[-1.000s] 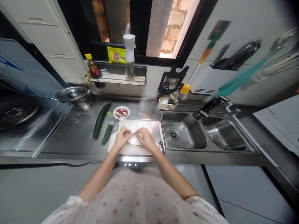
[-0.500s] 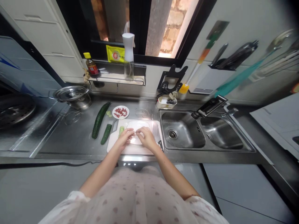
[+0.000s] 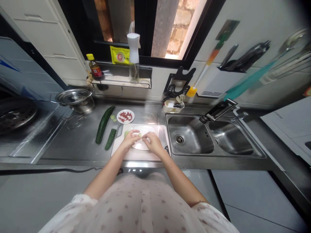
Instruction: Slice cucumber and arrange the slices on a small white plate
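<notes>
Above a white plate (image 3: pixel 140 148) on the cutting board (image 3: pixel 128 157), my two hands meet almost fingertip to fingertip. My left hand (image 3: pixel 130 139) pinches a small pale-green cucumber slice (image 3: pixel 140 134) between thumb and finger. My right hand (image 3: pixel 152 143) has thumb and fingers drawn together close beside the slice; what they hold, if anything, is too small to tell. More cucumber slices (image 3: pixel 126 133) lie on the board by my left hand. A knife (image 3: pixel 167 149), its dark handle showing, rests at the board's right side.
Left of the board lie a long cucumber (image 3: pixel 104 125) and a shorter cut piece (image 3: pixel 110 139). Behind stands a small plate of red bits (image 3: pixel 125 116). A lidded steel pot (image 3: pixel 76 98) is at the far left, a double sink (image 3: pixel 191 134) with faucet (image 3: pixel 217 111) at right.
My left hand's fingers have spread a little, and the pale-green slice now shows between the hands. My right hand stays nearly in place.
</notes>
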`<state>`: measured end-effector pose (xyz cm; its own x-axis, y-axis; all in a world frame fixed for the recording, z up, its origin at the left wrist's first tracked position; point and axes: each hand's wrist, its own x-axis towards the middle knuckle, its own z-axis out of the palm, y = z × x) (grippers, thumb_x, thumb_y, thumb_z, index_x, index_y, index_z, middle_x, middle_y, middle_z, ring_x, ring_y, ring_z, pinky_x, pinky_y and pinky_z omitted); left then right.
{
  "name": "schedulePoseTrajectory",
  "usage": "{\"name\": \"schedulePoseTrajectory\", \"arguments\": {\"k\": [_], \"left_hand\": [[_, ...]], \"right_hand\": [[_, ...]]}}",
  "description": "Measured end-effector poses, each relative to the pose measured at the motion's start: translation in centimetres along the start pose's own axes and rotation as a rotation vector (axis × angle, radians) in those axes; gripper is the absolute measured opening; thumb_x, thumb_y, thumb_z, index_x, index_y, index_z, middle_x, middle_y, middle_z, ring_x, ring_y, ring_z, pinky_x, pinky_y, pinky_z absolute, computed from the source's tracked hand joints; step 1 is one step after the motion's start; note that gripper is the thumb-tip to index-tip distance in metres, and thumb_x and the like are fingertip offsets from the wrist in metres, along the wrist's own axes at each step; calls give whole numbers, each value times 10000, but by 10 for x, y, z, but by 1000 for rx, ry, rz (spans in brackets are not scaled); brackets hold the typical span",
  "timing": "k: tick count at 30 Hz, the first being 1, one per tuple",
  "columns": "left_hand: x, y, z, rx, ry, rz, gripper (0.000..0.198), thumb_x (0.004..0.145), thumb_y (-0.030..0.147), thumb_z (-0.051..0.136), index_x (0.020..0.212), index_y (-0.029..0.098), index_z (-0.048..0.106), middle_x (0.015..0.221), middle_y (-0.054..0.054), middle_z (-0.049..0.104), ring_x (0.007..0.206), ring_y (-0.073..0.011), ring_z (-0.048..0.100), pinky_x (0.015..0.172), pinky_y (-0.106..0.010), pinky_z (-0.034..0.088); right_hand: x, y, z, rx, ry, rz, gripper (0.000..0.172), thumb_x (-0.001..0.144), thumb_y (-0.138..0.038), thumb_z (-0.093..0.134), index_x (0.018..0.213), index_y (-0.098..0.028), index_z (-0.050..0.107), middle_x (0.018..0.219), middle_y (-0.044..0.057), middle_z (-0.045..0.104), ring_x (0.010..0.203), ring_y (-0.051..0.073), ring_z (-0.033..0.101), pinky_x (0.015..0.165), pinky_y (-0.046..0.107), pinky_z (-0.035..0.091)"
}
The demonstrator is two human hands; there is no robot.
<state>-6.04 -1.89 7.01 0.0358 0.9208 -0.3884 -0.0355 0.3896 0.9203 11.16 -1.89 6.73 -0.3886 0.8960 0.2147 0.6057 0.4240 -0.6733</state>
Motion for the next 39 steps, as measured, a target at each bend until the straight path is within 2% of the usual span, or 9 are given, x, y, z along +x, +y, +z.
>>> {"name": "schedulePoseTrajectory", "arguments": {"k": [6, 17, 23, 27, 32, 36, 39], "left_hand": [[13, -11, 0, -14, -57, 27, 547, 565, 323, 740, 1072, 183, 588, 704, 17, 639, 517, -63, 484, 457, -157, 255], [48, -42, 9, -7, 11, 56, 432, 562, 195, 717, 982, 146, 626, 585, 70, 535, 502, -57, 486, 505, -158, 351], [74, -53, 14, 333, 88, -20, 408, 637, 130, 644, 1041, 182, 635, 593, 65, 539, 446, -68, 458, 467, -173, 329], [83, -55, 15, 565, 147, 34, 381, 650, 118, 652, 1022, 199, 657, 662, 27, 609, 562, -102, 542, 561, -190, 385], [83, -57, 16, 773, 152, 114, 315, 712, 151, 631, 1020, 197, 679, 810, -51, 687, 787, -179, 617, 707, -242, 421], [78, -55, 18, 932, 135, 132, 291, 774, 176, 576, 1046, 194, 677, 889, -88, 699, 847, -214, 627, 737, -275, 418], [76, -54, 18, 1002, 115, 162, 276, 818, 210, 550, 1066, 187, 669, 927, -105, 693, 877, -228, 623, 752, -290, 415]], "right_hand": [[3, 10, 4, -11, -39, 52, 126, 899, -238, 530, 859, -184, 637, 892, 45, 614, 879, 176, 523, 806, 298, 396], [14, 39, 25, 2, -141, 266, 156, 878, -225, 531, 855, -156, 669, 863, 45, 676, 795, 147, 581, 710, 235, 399], [26, 54, 35, -74, -251, 378, 186, 879, -209, 520, 877, -141, 693, 875, 66, 717, 790, 147, 616, 693, 211, 400], [31, 58, 39, -193, -306, 391, 215, 889, -228, 506, 897, -140, 701, 909, 86, 719, 832, 160, 623, 685, 213, 385], [31, 57, 43, -302, -326, 415, 231, 913, -256, 483, 979, -158, 681, 967, 103, 710, 882, 173, 621, 693, 226, 374], [25, 52, 45, -358, -313, 427, 254, 929, -274, 457, 1083, -190, 640, 1020, 94, 699, 929, 184, 617, 714, 240, 381], [17, 49, 45, -405, -322, 358, 289, 948, -264, 415, 1167, -227, 600, 1087, 85, 681, 967, 185, 609, 761, 255, 387]]}}
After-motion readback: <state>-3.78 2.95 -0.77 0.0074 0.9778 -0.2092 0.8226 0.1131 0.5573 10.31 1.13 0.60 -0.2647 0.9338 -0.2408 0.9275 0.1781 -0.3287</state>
